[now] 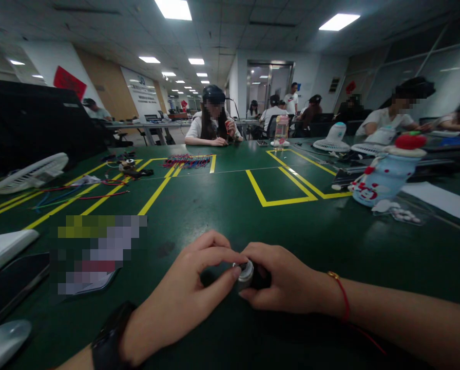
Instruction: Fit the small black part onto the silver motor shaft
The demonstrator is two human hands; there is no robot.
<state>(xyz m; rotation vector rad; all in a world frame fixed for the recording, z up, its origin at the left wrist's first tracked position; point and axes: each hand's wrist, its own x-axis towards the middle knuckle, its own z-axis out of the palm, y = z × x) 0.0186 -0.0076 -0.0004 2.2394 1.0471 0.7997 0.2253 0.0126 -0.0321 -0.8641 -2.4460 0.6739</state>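
Observation:
Low in the middle of the head view is a small cylindrical part [246,275], silvery on the side facing left, with a dark section toward the right. My right hand [282,277] is wrapped round the dark section, thumb below and fingers above. From the left, my left hand [203,272] reaches to the part's silvery end, its index finger and thumb closed at the rim. Whether a smaller piece sits between those fingertips is too small to tell. Both hands are just over the green table [184,226].
Bundled red and blue wires [187,161] lie farther back, with loose wires and small parts at left. A blue bottle [386,174] stands at right beside a small bag [403,213]. A white fan [32,173] lies at left. A person [213,121] sits across the table.

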